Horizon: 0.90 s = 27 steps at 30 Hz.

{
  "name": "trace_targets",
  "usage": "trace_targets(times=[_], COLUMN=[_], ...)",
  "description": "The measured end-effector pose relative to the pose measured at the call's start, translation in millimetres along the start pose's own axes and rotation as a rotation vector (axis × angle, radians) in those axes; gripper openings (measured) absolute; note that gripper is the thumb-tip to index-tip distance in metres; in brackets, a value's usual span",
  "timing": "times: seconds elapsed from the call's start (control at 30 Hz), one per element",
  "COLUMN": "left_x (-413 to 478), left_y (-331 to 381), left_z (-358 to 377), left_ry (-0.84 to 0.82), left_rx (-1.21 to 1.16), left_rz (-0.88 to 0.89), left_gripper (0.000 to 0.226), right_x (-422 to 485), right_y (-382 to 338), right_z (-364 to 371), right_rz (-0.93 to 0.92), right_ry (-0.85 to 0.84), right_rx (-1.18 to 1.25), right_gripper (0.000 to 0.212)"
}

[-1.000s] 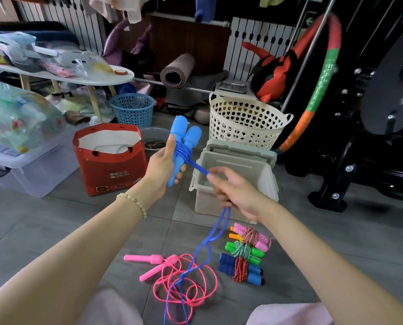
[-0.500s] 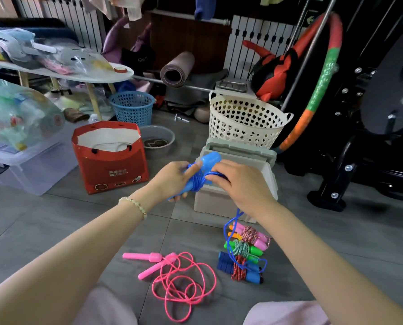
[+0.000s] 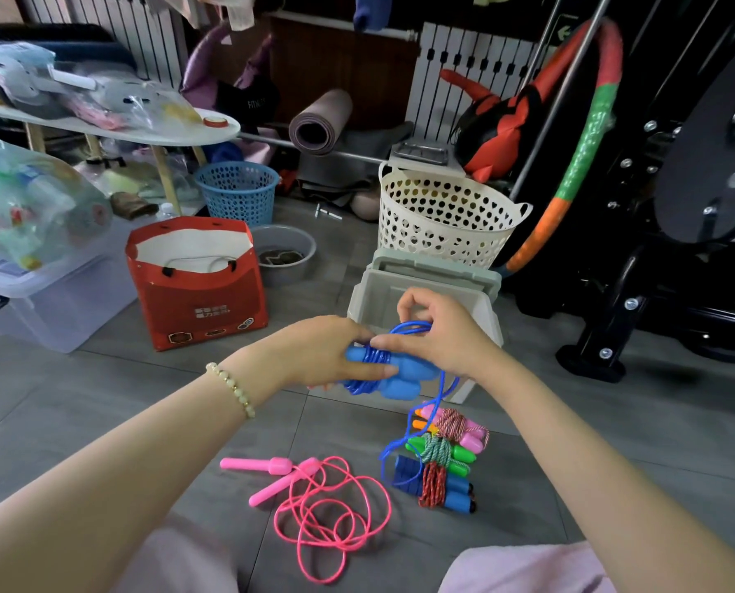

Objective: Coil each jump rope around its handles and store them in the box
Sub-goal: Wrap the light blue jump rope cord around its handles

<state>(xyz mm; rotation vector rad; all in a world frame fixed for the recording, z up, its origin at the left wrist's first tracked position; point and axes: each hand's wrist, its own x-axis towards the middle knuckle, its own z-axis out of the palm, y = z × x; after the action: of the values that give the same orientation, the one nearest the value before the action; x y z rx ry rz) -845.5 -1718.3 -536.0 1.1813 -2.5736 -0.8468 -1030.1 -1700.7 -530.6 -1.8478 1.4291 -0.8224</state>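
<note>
My left hand (image 3: 329, 355) grips the two blue handles (image 3: 393, 380) of a blue jump rope, held level in front of the open grey box (image 3: 481, 288). Several turns of blue cord (image 3: 372, 363) wrap the handles. My right hand (image 3: 438, 331) pinches a loop of that cord just above them, and the loose tail (image 3: 404, 438) hangs to the floor. A pink jump rope (image 3: 314, 502) lies uncoiled on the tiles below. Three coiled ropes (image 3: 442, 460) with pink, green and blue handles lie side by side to its right.
A red paper bag (image 3: 194, 288) stands left of the box, a grey bowl (image 3: 284, 254) behind it. A cream basket (image 3: 442, 216) and blue basket (image 3: 237, 190) stand further back. A clear storage bin (image 3: 53, 293) sits at the left; black gym equipment (image 3: 656, 250) fills the right.
The blue handles came down from upright to level in front of the box. More cord is wound on them, and the hanging tail is shorter. My right hand moved in against the handles.
</note>
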Motion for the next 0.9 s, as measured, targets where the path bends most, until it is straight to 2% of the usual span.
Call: trace_targets(times=[0.07, 0.13, 0.3, 0.43, 0.6, 0.77, 0.9], left_x=[-3, -6, -8, -6, -6, -6, -4], left_y=[2, 4, 2, 3, 4, 8, 9], left_z=[-1, -1, -5, -2, -10, -12, -11], left_ry=[0.001, 0.001, 0.041, 0.058, 0.094, 0.098, 0.106], left_rx=[0.067, 0.161, 0.243, 0.312, 0.381, 0.506, 0.586], left_rz=[0.000, 0.001, 0.005, 0.021, -0.011, 0.003, 0.056], left_gripper=[0.012, 0.026, 0.039, 0.046, 0.050, 0.050, 0.053], right_x=[-1, -3, -4, -4, -6, -5, -8], right_y=[3, 4, -1, -6, -13, -16, -20], right_z=[-1, 1, 6, 0, -8, -4, 1], right_rz=[0.069, 0.074, -0.010, -0.007, -0.056, -0.024, 0.115], right_ry=[-0.135, -0.174, -0.101, -0.122, -0.129, -0.149, -0.152], right_rx=[0.158, 0.214, 0.184, 0.130, 0.102, -0.040, 0.105], right_gripper=[0.024, 0.020, 0.034, 0.036, 0.017, 0.035, 0.047])
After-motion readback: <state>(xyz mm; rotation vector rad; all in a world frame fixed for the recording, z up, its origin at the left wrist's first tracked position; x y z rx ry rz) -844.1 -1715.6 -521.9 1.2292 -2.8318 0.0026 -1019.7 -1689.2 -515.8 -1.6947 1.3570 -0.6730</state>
